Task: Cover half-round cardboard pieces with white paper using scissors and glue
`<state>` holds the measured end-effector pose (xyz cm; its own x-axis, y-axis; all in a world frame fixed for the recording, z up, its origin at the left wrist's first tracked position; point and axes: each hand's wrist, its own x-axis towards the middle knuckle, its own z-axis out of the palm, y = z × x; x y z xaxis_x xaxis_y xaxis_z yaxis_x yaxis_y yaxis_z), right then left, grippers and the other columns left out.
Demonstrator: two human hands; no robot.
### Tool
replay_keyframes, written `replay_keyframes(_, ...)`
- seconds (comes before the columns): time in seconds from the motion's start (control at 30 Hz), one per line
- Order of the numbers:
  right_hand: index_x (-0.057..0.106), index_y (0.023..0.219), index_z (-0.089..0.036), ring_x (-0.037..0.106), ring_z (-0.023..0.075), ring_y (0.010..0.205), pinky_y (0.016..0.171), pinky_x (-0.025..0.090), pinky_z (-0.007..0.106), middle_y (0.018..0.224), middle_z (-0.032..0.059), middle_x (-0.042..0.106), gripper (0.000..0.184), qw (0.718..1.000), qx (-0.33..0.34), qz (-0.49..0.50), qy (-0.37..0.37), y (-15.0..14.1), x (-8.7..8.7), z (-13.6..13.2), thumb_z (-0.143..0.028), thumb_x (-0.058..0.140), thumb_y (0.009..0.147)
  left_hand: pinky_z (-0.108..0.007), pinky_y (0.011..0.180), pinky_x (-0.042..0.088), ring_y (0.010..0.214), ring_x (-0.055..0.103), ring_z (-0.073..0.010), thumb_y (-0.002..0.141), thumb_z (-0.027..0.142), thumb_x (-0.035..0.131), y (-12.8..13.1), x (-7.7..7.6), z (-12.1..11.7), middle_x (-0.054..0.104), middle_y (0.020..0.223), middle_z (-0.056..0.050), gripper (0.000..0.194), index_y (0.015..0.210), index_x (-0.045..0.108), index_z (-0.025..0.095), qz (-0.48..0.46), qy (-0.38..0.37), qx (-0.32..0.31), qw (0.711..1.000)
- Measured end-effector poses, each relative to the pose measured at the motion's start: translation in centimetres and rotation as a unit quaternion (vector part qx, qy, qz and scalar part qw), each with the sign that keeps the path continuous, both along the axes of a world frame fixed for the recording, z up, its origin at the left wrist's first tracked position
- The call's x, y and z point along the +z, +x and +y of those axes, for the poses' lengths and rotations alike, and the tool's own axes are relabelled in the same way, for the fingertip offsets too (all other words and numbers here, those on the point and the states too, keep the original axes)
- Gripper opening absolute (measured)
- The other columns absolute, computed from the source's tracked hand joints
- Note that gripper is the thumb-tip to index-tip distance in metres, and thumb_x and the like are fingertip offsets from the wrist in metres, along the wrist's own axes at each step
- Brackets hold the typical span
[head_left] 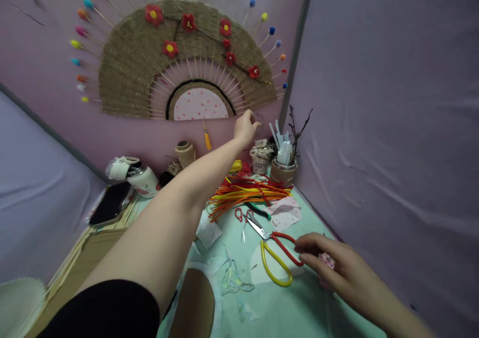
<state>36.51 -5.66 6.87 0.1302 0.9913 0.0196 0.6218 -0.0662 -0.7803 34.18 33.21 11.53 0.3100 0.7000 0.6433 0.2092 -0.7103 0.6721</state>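
Observation:
My left hand (pixel 247 127) reaches far across the table to the wall, just below the right end of the woven fan. Its fingers are pinched together beside a faint, clear round thing (pixel 258 122); what they hold, if anything, I cannot make out. My right hand (pixel 331 264) hovers at the right, curled around a crumpled pink piece (pixel 327 260) that shows between thumb and forefinger. Its fingertips are close to the large scissors (pixel 277 258) with one red and one yellow handle. Small red-handled scissors (pixel 239 215) and green-handled pliers (pixel 259 211) lie just beyond.
The woven fan (pixel 127 54) with red flowers covers the wall. Orange and red strips (pixel 250 193) are heaped behind the tools. A jar (pixel 283 172) with white sticks and twigs, a small cup (pixel 261 161), twine spool (pixel 185 153), bottle (pixel 144 178) and phone (pixel 109 203) line the back.

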Motion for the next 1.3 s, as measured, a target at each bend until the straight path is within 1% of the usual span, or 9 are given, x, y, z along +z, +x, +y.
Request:
replay_keyframes(0.2,0.07,0.093,-0.026,0.071,0.0222,0.087,0.074,0.058,0.029,0.095,0.0072,0.075,0.028,1.0,-0.02,0.003,-0.014,0.9,-2.7,-2.0,-0.046,0.052,0.089,-0.044,0.089,0.048,0.093,0.066,-0.0289,0.066,0.006,0.076,2.3,-2.3,0.4,0.066,0.082,-0.005,0.034,0.089,0.059,0.023,0.116,-0.039,-0.009,0.993)
replay_keyframes(0.4,0.072,0.092,-0.026,0.072,0.0234,0.086,0.075,0.059,0.031,0.094,0.0078,0.076,0.028,1.0,-0.019,-0.01,0.003,0.8,-2.6,-1.9,-0.047,0.054,0.088,-0.047,0.09,0.048,0.098,0.068,-0.0354,0.055,0.01,0.083,3.0,-3.7,1.6,0.071,0.089,-0.013,0.038,0.079,0.057,0.02,0.189,-0.097,-0.005,0.977)
replay_keyframes(0.57,0.074,0.093,-0.028,0.073,0.0225,0.083,0.072,0.06,0.029,0.092,0.0068,0.077,0.027,0.999,-0.018,-0.015,0.029,0.7,-2.6,-2.3,-0.047,0.056,0.087,-0.042,0.088,0.051,0.098,0.068,-0.0335,0.047,0.014,0.089,1.6,-2.8,1.6,0.072,0.098,-0.016,0.055,0.093,0.06,0.018,0.205,-0.104,-0.02,0.973)
replay_keyframes(0.73,0.074,0.095,-0.028,0.073,0.0227,0.085,0.073,0.06,0.028,0.095,0.007,0.077,0.028,0.999,-0.011,-0.026,0.032,0.0,-2.2,-2.9,-0.049,0.057,0.087,-0.043,0.088,0.05,0.1,0.067,-0.0343,0.053,0.008,0.084,-1.2,-0.2,0.0,0.071,0.095,-0.015,0.057,0.105,0.06,0.014,0.198,-0.09,-0.025,0.976)
replay_keyframes(0.9,0.074,0.094,-0.028,0.072,0.0234,0.087,0.074,0.059,0.031,0.095,0.0066,0.076,0.03,0.999,0.024,-0.028,0.029,-2.0,-1.5,-3.2,-0.053,0.058,0.086,-0.043,0.097,0.044,0.106,0.063,-0.0338,0.056,-0.001,0.077,-7.9,2.8,-3.7,0.067,0.087,-0.009,0.056,0.108,0.061,0.013,0.189,-0.065,-0.015,0.98)
replay_keyframes(1.0,0.073,0.096,-0.028,0.072,0.0228,0.086,0.075,0.059,0.031,0.096,0.0053,0.076,0.027,0.997,0.073,-0.016,0.007,-4.1,-1.7,-3.0,-0.05,0.059,0.087,-0.041,0.096,0.043,0.097,0.064,-0.0304,0.062,0.002,0.074,-14.0,3.1,-7.5,0.063,0.076,-0.003,0.051,0.109,0.061,0.016,0.264,-0.017,-0.02,0.964)
replay_keyframes(1.13,0.069,0.099,-0.026,0.07,0.0211,0.086,0.076,0.056,0.031,0.097,0.0049,0.075,0.023,0.99,0.141,-0.007,-0.014,-7.5,-2.3,-1.6,-0.042,0.056,0.09,-0.036,0.088,0.045,0.085,0.064,-0.0275,0.05,0.005,0.08,-22.8,0.5,-12.1,0.062,0.066,-0.002,0.032,0.073,0.064,0.021,0.372,-0.053,-0.032,0.926)
replay_keyframes(1.2,0.066,0.095,-0.024,0.069,0.0205,0.083,0.073,0.053,0.031,0.093,0.0045,0.074,0.02,0.984,0.173,-0.025,-0.018,-9.1,-2.8,0.1,-0.039,0.053,0.091,-0.032,0.087,0.045,0.089,0.065,-0.0271,0.046,0.014,0.083,-26.7,-1.7,-13.5,0.066,0.069,-0.001,0.03,0.067,0.065,0.025,0.541,-0.132,-0.024,0.831)
replay_keyframes(1.3,0.063,0.091,-0.023,0.067,0.0202,0.081,0.07,0.048,0.03,0.09,0.0036,0.073,0.018,0.98,0.167,-0.109,-0.011,-11.4,-4.0,4.1,-0.037,0.051,0.092,-0.032,0.081,0.047,0.086,0.067,-0.0284,0.043,0.022,0.082,-31.0,-5.0,-14.6,0.07,0.07,-0.004,0.027,0.065,0.067,0.024,0.587,-0.166,-0.001,0.792)
